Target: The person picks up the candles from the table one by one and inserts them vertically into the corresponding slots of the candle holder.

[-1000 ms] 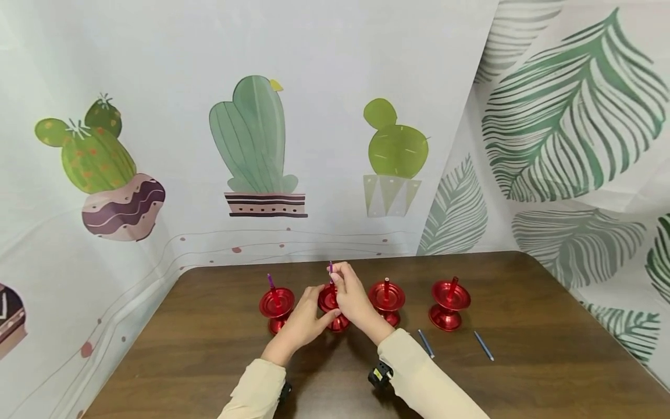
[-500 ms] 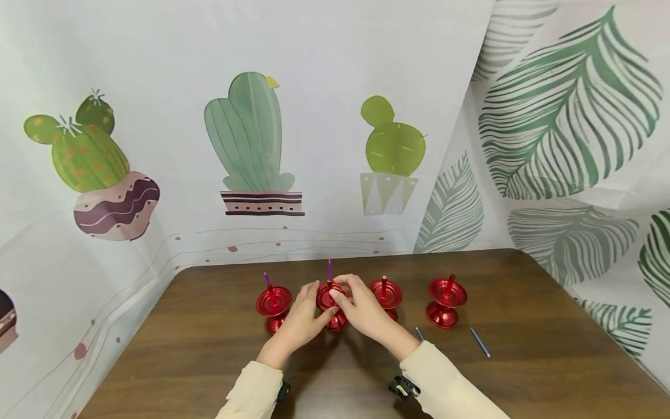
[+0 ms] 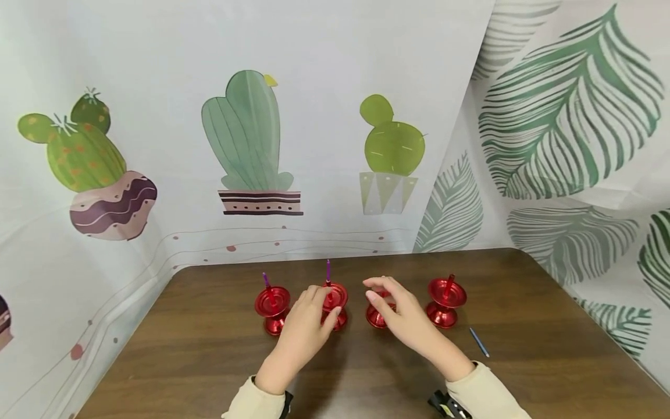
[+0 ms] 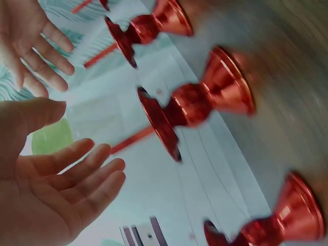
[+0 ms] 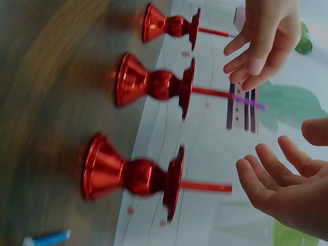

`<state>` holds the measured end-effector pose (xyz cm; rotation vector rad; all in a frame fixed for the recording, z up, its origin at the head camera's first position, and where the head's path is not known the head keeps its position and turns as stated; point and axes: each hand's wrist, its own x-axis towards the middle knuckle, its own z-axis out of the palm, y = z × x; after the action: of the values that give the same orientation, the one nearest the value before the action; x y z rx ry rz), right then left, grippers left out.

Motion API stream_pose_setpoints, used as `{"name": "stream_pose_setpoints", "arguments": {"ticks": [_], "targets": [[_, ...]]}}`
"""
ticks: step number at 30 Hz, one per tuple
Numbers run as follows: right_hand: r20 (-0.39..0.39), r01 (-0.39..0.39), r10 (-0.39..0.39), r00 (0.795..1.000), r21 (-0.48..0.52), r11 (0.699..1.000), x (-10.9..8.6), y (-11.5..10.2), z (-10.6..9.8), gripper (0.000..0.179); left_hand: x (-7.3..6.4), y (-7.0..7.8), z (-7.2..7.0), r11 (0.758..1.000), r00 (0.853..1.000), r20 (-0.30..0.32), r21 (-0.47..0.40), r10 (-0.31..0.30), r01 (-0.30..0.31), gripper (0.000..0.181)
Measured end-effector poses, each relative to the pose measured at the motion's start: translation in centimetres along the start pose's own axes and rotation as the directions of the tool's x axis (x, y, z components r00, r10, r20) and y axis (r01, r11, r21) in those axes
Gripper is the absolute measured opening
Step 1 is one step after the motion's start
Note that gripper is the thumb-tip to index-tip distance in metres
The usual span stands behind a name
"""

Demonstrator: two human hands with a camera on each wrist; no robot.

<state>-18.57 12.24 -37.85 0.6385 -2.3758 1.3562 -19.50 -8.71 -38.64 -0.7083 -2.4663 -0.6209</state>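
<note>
Several shiny red metal candle holders stand in a row. The leftmost holder [image 3: 273,302] and the second holder [image 3: 338,298] each have a purple candle upright in the centre tube; the second's candle [image 3: 328,271] shows in full. My left hand [image 3: 302,331], fingers loosely bent, hovers by the left side of the second holder, overlapping its dish. Over the third holder [image 3: 376,318] is my right hand [image 3: 403,314], fingers spread and holding nothing. That holder's bare tube [image 5: 207,186] shows in the right wrist view. The rightmost holder [image 3: 446,294] has no purple candle.
A thin blue stick [image 3: 478,342] lies on the brown wooden table [image 3: 199,343], front right. Behind the table's back edge hangs a pale cloth [image 3: 324,116] printed with cacti and leaves.
My right hand let go of the purple candle in the second holder and moved right, over the third. My left hand stayed near the second holder. The nearer blue stick is now hidden.
</note>
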Motion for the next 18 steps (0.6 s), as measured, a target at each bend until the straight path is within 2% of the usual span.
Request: {"name": "stream_pose_setpoints", "arguments": {"ticks": [2,5,11,18], "targets": [[-0.020,-0.007,0.007,1.000,-0.001,1.000,-0.5,0.4,-0.9,0.026,0.3,0.7,0.3,0.999,1.000,-0.017,-0.046,0.025,-0.025,0.036],[-0.041,-0.023,0.023,0.999,-0.004,1.000,-1.2,1.0,-2.0,0.027,0.7,1.7,1.0,0.992,1.000,-0.016,-0.125,0.026,-0.028,0.038],[-0.063,-0.074,0.071,0.995,-0.049,0.996,-2.7,2.4,-3.1,0.027,1.4,3.1,3.2,0.963,0.999,0.029,-0.267,-0.035,0.041,0.044],[-0.083,-0.108,0.098,0.992,-0.122,0.987,-4.4,3.8,-3.5,0.028,2.5,4.0,5.8,0.932,0.992,0.080,-0.345,-0.093,0.116,0.059]]}}
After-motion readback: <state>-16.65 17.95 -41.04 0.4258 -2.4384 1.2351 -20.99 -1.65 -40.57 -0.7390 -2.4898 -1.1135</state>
